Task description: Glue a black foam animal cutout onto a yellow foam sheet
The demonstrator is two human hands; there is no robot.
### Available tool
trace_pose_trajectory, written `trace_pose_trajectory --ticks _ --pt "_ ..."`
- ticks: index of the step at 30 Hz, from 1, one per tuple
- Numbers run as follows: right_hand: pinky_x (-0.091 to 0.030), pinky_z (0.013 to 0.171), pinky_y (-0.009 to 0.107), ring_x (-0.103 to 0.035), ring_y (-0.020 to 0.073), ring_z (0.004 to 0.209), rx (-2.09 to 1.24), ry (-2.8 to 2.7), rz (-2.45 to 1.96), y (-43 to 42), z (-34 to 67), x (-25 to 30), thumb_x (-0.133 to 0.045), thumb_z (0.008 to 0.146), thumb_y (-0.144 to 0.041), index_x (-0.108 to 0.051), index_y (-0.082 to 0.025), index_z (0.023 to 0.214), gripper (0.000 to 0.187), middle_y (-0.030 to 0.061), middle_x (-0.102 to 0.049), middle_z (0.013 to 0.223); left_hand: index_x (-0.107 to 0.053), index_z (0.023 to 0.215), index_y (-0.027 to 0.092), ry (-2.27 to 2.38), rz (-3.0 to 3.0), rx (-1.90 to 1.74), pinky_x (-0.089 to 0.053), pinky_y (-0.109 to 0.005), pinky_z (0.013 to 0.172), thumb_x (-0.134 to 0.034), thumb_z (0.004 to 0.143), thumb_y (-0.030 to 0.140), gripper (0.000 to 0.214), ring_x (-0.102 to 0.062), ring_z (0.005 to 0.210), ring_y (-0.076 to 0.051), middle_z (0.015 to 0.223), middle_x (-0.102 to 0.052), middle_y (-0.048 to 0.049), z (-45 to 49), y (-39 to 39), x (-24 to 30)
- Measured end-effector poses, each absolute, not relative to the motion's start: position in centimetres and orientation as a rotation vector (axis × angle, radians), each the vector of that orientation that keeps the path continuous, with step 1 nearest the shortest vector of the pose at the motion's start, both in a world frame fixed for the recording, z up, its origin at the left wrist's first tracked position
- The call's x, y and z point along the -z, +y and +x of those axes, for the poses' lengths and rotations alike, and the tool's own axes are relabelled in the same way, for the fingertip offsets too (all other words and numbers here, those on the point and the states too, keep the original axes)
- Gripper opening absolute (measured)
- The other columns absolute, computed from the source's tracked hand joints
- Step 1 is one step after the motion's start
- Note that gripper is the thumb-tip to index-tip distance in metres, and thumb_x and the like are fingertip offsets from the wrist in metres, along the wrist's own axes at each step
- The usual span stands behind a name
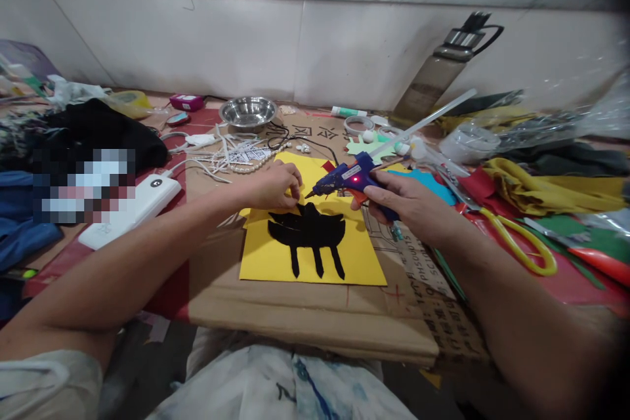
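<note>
My right hand [411, 203] grips a blue hot glue gun [349, 176] with a red light lit and a clear glue stick [428, 117] poking out of its back. Its nozzle points left toward my left hand [276, 185], whose fingers are pinched together at the top edge of a yellow sheet [359, 256]; what they pinch is too small to name. A black cut-out shape [308, 231] with three legs lies on the yellow sheet, just below the nozzle. The sheet rests on a brown cardboard board [315, 315].
Yellow-handled scissors [516, 243] lie to the right among coloured felt scraps [541, 187]. A steel bowl [247, 110], white cords [221, 156], a white power bank [132, 207] and a dark water bottle [443, 69] against the wall stand behind and left. Black cloth [98, 128] lies far left.
</note>
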State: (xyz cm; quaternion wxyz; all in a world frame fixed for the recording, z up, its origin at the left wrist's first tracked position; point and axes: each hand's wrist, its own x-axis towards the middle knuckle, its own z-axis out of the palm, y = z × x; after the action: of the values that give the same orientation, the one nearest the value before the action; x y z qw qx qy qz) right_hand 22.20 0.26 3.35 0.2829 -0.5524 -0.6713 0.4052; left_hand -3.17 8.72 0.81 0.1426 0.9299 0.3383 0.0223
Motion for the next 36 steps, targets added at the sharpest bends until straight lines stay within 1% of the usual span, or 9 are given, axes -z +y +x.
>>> trace_pose_trajectory --ticks 4,9,13,20,22,26,29,33,36 --pt "-0.032 0.047 0.027 -0.041 0.0117 0.048 -1.084 -1.756 -1.490 0.3 22.4 -3.3 -0.057 0.087 -0.047 -0.060 -0.019 0.087 0.029 -0.0024 -0.049 0.052 -0.073 0.078 0.019 0.932 2.718 -0.158 -0.036 -0.037 0.099 -0.063 0.076 0.023 0.010 -0.053 0.103 -0.022 0.111 -0.063 -0.0063 -3.1 8.4 -0.5" --pt "-0.034 0.048 0.027 -0.042 0.0120 0.049 -1.062 -1.758 -1.540 0.4 22.7 -3.4 -0.054 0.088 -0.046 -0.059 -0.017 0.097 0.031 -0.0028 -0.049 0.055 -0.073 0.091 0.018 1.038 2.688 -0.135 -0.037 -0.036 0.096 -0.062 0.081 0.021 0.015 -0.054 0.101 -0.023 0.104 -0.064 -0.0082 -3.3 8.0 -0.9" --pt "-0.033 0.048 0.026 -0.042 0.0120 0.049 -1.070 -1.786 -1.522 0.4 22.6 -3.4 -0.051 0.089 -0.047 -0.058 -0.018 0.093 0.030 -0.0029 -0.048 0.054 -0.076 0.087 0.020 1.033 2.674 -0.086 -0.035 -0.035 0.098 -0.066 0.080 0.023 0.013 -0.053 0.104 -0.023 0.108 -0.064 -0.0078 -3.4 7.9 -1.2" --pt "-0.033 0.046 0.027 -0.040 0.0116 0.048 -1.102 -1.809 -1.490 0.4 22.5 -3.4 -0.052 0.089 -0.047 -0.057 -0.019 0.084 0.029 -0.0025 -0.047 0.053 -0.076 0.083 0.024 1.003 2.644 -0.084 -0.032 -0.037 0.100 -0.069 0.077 0.034 0.013 -0.051 0.106 -0.023 0.114 -0.062 -0.0046 -3.0 8.7 -0.5" --pt "-0.032 0.046 0.027 -0.040 0.0116 0.048 -1.104 -1.803 -1.491 0.3 22.4 -3.5 -0.052 0.089 -0.047 -0.056 -0.019 0.083 0.029 -0.0026 -0.047 0.053 -0.076 0.081 0.023 1.027 2.638 -0.063 -0.031 -0.038 0.101 -0.069 0.077 0.033 0.013 -0.051 0.105 -0.023 0.115 -0.061 -0.0049 -2.8 8.6 -0.5" --pt "-0.033 0.046 0.027 -0.041 0.0119 0.048 -1.165 -1.773 -1.438 0.4 22.2 -3.7 -0.054 0.087 -0.047 -0.055 -0.019 0.090 0.029 -0.0033 -0.047 0.054 -0.075 0.080 0.022 1.054 2.634 -0.052 -0.032 -0.039 0.100 -0.067 0.078 0.029 0.010 -0.050 0.106 -0.024 0.113 -0.061 -0.0058 -2.6 8.1 -0.8" --pt "-0.033 0.046 0.027 -0.041 0.0118 0.048 -1.210 -1.771 -1.408 0.7 22.2 -3.8 -0.055 0.087 -0.048 -0.056 -0.019 0.091 0.030 -0.0030 -0.048 0.056 -0.075 0.080 0.021 1.067 2.638 -0.116 -0.034 -0.039 0.099 -0.068 0.079 0.026 0.009 -0.051 0.107 -0.024 0.112 -0.062 -0.0063 -2.6 7.7 -0.8" --pt "-0.032 0.047 0.027 -0.041 0.0110 0.048 -1.219 -1.826 -1.420 1.7 22.4 -3.7 -0.054 0.088 -0.046 -0.058 -0.018 0.088 0.028 -0.0029 -0.048 0.056 -0.074 0.080 0.019 1.142 2.627 -0.248 -0.036 -0.041 0.097 -0.068 0.079 0.024 0.007 -0.052 0.105 -0.024 0.108 -0.063 -0.0070 -2.7 7.0 -0.4" --pt "-0.033 0.048 0.027 -0.042 0.0101 0.049 -1.241 -1.894 -1.402 2.4 22.5 -3.7 -0.053 0.090 -0.044 -0.059 -0.018 0.089 0.026 -0.0002 -0.057 0.066 -0.073 0.079 0.019 1.180 2.616 -0.377 -0.036 -0.042 0.097 -0.067 0.081 0.021 0.006 -0.053 0.103 -0.023 0.104 -0.064 -0.0061 -2.7 6.0 -0.1"
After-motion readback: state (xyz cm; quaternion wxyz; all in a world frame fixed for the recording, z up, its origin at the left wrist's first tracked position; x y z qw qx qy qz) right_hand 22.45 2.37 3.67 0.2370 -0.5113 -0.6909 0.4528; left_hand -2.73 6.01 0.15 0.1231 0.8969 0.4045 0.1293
